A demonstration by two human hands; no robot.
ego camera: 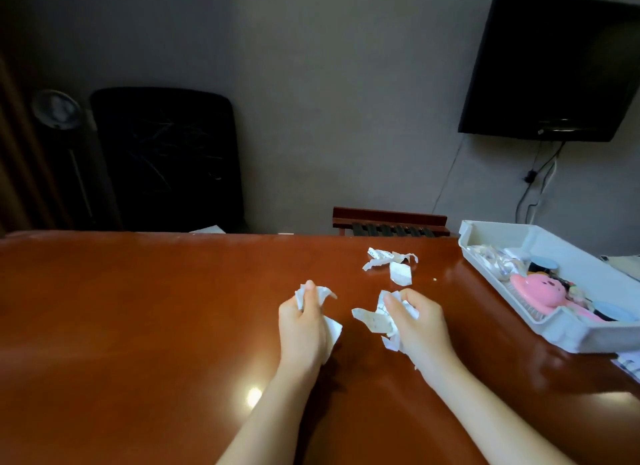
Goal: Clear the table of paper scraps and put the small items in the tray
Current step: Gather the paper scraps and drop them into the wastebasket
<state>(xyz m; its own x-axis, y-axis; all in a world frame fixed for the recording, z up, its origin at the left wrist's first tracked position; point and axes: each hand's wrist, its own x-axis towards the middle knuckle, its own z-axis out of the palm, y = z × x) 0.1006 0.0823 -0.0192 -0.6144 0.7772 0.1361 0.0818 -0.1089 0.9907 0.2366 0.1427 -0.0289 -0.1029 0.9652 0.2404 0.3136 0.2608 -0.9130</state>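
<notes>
Left of the tray [568, 329], both hands are fisted on crumpled scraps: left hand [303, 321], right hand [417, 321]. Loose paper scraps [389, 263] lie on the bench [138, 308] beyond them; probably light, soft, pinch anywhere.

Table [138, 308] glossy smooth wood w/ glare; scraps [389, 262] crumpled paper; tray [588, 333] matt white plastic.

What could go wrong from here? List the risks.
1. Both the left hand and right hand are already full of scraps; reaching for the loose pile may drop some.
2. Paper could get mixed into the tray, which sits close by and already holds the pink brush.
</notes>
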